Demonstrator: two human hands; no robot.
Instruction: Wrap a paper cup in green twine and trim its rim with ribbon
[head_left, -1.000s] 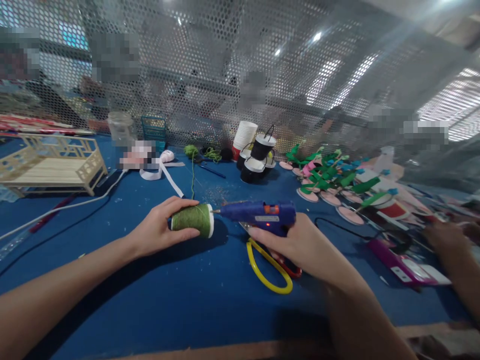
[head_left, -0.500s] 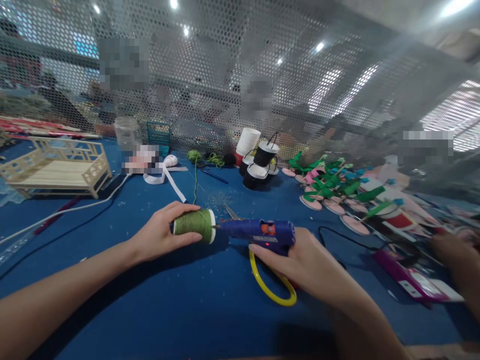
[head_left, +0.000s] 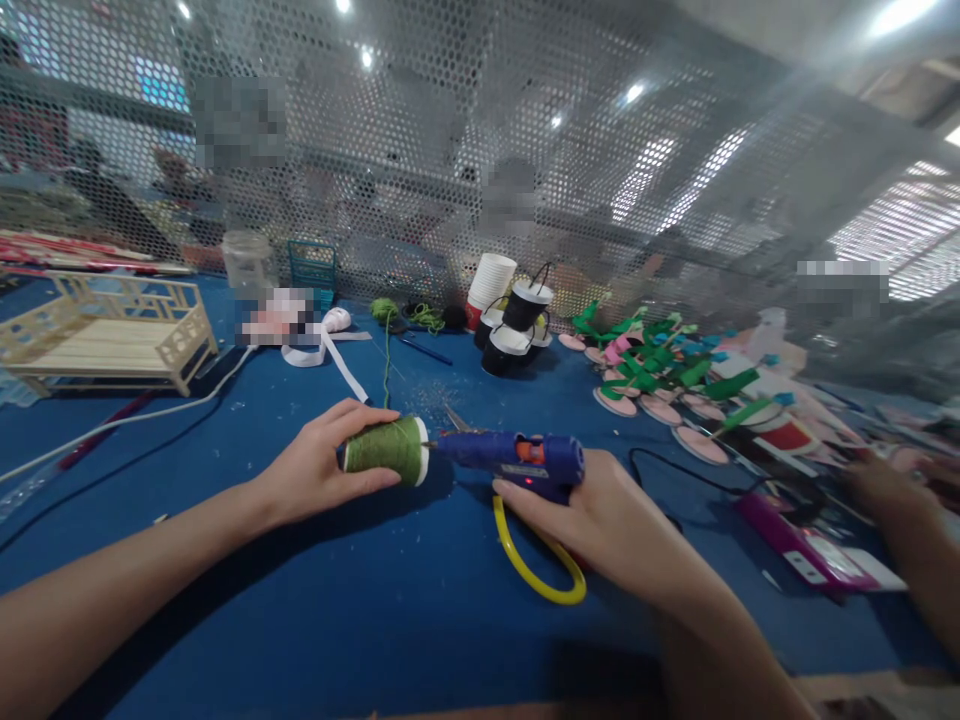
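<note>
My left hand [head_left: 319, 460] is closed round a paper cup wrapped in green yarn [head_left: 384, 452], tipped on its side with its white rim facing right. From the cup a strand of yarn runs back to a small green yarn ball [head_left: 384, 310]. My right hand [head_left: 592, 515] grips a blue hot glue gun [head_left: 487, 452] with a small red light lit. Its nozzle tip is at the cup's rim; whether it touches I cannot tell. Under the gun and right hand lie scissors with a yellow handle [head_left: 517, 568], their blades partly hidden.
Black-wrapped cups [head_left: 507, 350] and a stack of white cups [head_left: 491, 283] stand behind. White ribbon [head_left: 345, 370] and a small wooden bed frame [head_left: 112, 340] lie left. Green paper plants [head_left: 675, 370], a purple power strip [head_left: 799, 545] and another person's hand [head_left: 892, 490] are right.
The whole view has shifted slightly left. Both hands keep their holds, and the glue gun's nozzle stays at the cup's rim.
</note>
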